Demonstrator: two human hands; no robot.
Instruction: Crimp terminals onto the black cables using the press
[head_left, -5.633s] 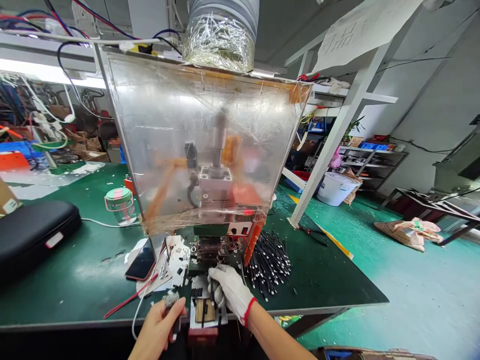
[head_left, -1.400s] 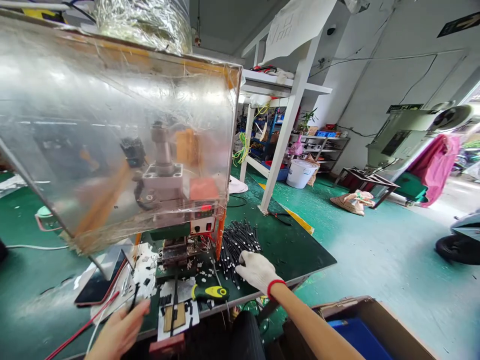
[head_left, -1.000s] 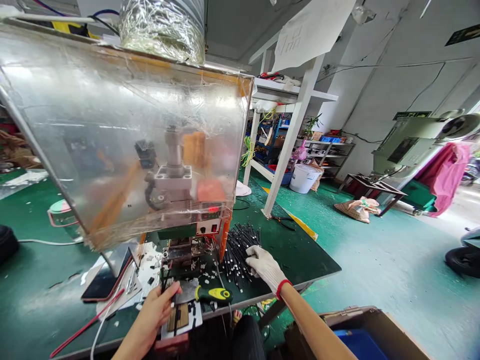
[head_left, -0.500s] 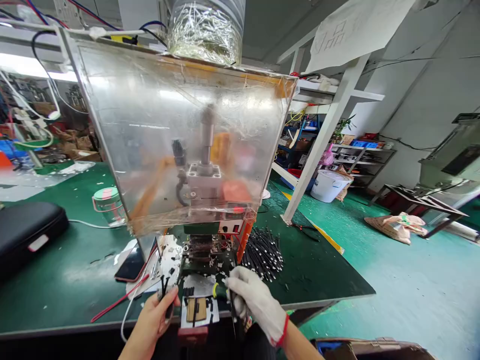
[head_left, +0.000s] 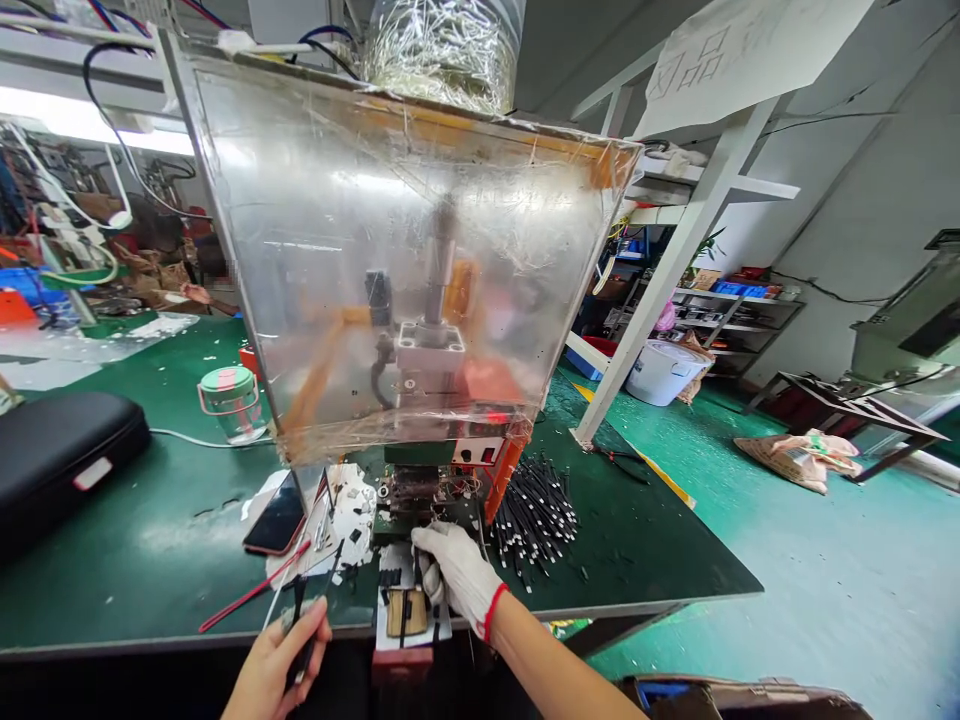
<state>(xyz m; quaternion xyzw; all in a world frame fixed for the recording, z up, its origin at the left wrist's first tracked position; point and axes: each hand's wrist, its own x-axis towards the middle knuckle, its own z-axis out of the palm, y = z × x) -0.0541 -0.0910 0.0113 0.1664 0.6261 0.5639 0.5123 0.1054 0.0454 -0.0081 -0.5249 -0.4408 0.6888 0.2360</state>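
Observation:
My right hand [head_left: 454, 572], in a white glove with a red cuff, rests at the front of the small press machine [head_left: 431, 480], fingers curled over something dark I cannot make out. My bare left hand [head_left: 281, 660] is at the table's near edge, closed on thin black sticks [head_left: 298, 610]. Between my hands lies a white plate with a brown fixture [head_left: 409, 612]. A heap of black sticks with white tips [head_left: 536, 515] lies right of the machine. A clear plastic hood [head_left: 405, 260] covers the press.
A phone [head_left: 279, 518] and a red rod [head_left: 251, 592] lie left of the machine. A lidded glass jar [head_left: 231, 402] and a black case [head_left: 64, 455] stand further left on the green table [head_left: 150, 540]. White bucket [head_left: 660, 372] and shelves at right.
My right hand left the stick heap and came to the front of the machine. My left hand drew back to the table edge with black sticks. The green-handled tool is hidden now.

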